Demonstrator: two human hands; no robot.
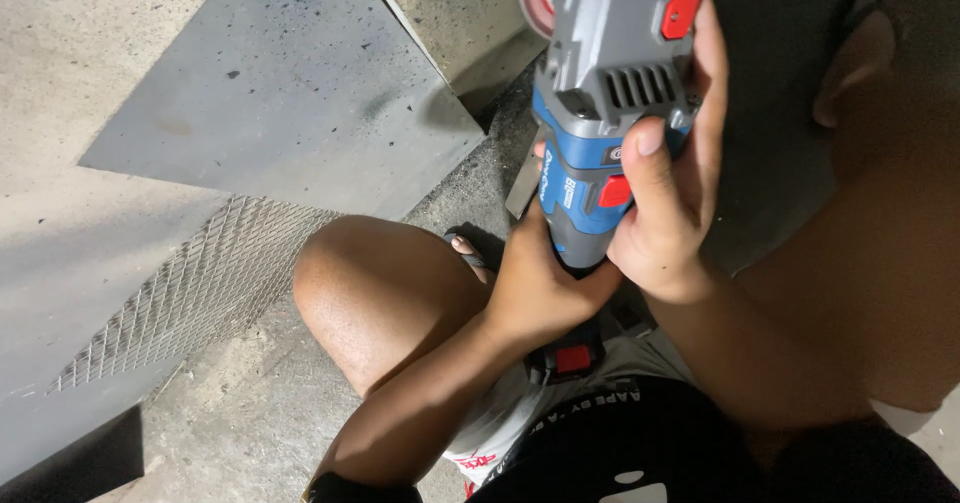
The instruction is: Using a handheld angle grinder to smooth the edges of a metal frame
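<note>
Underfoot, rough grey concrete floor (230,413). Lying flat on it at upper left, a large grey metal sheet (290,83), speckled with dark spots. Just below the sheet, a panel of expanded metal mesh (190,283), running diagonally toward the lower left. At centre, a bare bent knee (375,283), seen from above. Raised close to the camera at upper centre, a cordless angle grinder (600,93), grey head and blue body with red buttons, disc end pointing away at the top edge. Right hand (665,178) closed around the grinder's body, thumb pressed along its front. Left hand (545,278) wrapped under the grinder's lower end, fingers curled out of sight behind it.
</note>
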